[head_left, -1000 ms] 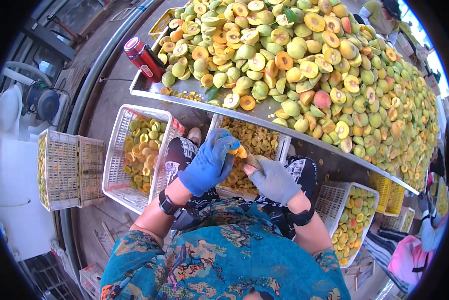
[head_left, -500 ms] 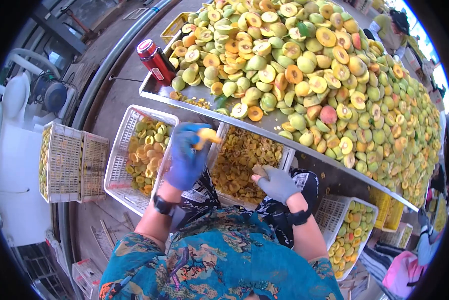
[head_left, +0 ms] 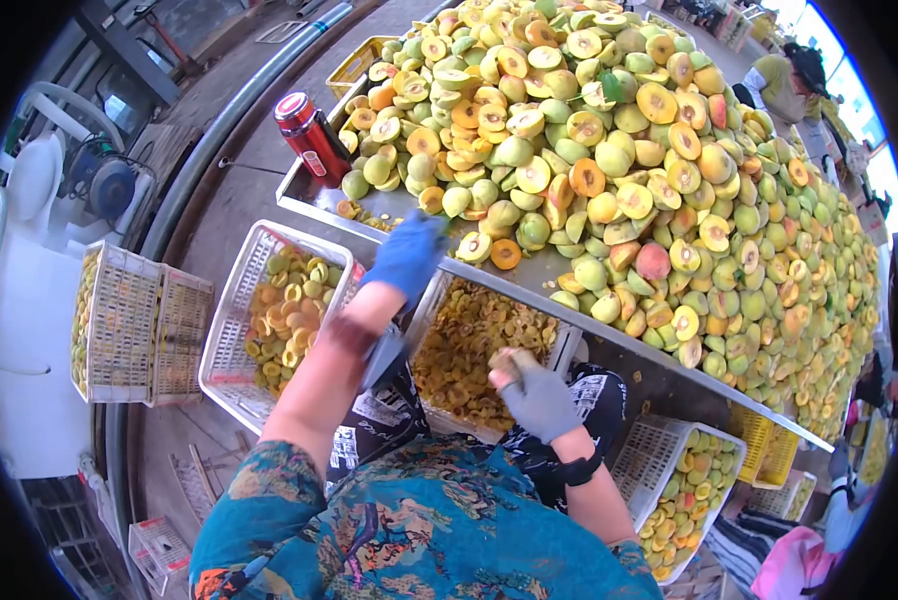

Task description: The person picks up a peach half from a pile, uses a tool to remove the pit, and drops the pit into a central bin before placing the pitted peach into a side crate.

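Note:
A large heap of halved yellow-green fruit [head_left: 609, 130] lies on a metal table [head_left: 549, 268]. My left hand [head_left: 409, 255], in a blue glove, is over the table's front edge beside the nearest fruit; it is blurred and its fingers are hard to make out. My right hand [head_left: 541, 398], in a grey glove, has its fingers closed on a small brownish object [head_left: 509, 366] that I cannot identify. It is above a white crate of brown-yellow scraps [head_left: 469, 350]. Left of that crate, a white crate [head_left: 231, 330] holds fruit halves [head_left: 294, 310].
A red flask [head_left: 312, 140] stands at the table's left corner. White crates of fruit are at the left [head_left: 124, 325] and lower right [head_left: 649, 445]. A yellow crate [head_left: 764, 445] stands under the table's right end. Other people [head_left: 789, 80] are at the upper right.
My left hand has moved up and right from beside the left crate to the table edge; the orange-yellow piece it held no longer shows. My right hand has shifted slightly down and left.

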Tool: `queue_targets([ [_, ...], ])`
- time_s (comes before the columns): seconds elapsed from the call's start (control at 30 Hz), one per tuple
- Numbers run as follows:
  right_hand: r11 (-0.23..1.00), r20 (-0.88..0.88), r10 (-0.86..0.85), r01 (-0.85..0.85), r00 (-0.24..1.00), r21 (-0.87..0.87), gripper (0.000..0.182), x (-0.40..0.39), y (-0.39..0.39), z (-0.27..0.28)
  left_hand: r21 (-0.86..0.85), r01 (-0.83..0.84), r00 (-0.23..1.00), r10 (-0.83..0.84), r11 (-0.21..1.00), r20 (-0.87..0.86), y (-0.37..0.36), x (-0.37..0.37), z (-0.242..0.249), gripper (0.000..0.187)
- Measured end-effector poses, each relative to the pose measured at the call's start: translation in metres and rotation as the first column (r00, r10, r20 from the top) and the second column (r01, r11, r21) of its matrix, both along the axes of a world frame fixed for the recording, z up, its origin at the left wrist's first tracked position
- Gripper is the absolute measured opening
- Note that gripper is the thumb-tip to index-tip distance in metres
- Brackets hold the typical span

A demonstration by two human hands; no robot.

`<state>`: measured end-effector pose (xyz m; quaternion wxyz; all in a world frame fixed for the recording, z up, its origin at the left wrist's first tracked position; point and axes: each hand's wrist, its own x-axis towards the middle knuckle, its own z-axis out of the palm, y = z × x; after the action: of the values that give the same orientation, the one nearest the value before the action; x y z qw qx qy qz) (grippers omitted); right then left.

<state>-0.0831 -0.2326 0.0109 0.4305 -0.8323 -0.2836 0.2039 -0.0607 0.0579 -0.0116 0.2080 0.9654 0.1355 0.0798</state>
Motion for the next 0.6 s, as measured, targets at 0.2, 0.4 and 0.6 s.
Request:
queue_targets([
  [0.2, 0.994, -0.121, 0.050, -0.061, 0.991, -0.089, 0.049, -0.009, -0.019, -0.006, -0.019, 0.253, 0.919, -0.246, 0.967, -0.308, -0.017, 0.066, -0.025, 0.052],
  [0.4, 0.990, -0.025, -0.118, 0.116, 0.993, -0.075, 0.044, -0.008, -0.013, 0.011, -0.358, 0.007, 0.993, -0.050, 0.934, -0.110, -0.024, 0.047, 0.002, 0.040],
  [0.6, 0.981, -0.098, -0.127, 0.140, 0.987, 0.137, 0.038, -0.014, 0.019, 0.049, -0.929, 0.212, 0.971, 0.171, -0.303, 0.166, -0.060, -0.013, 0.024, 0.053],
])
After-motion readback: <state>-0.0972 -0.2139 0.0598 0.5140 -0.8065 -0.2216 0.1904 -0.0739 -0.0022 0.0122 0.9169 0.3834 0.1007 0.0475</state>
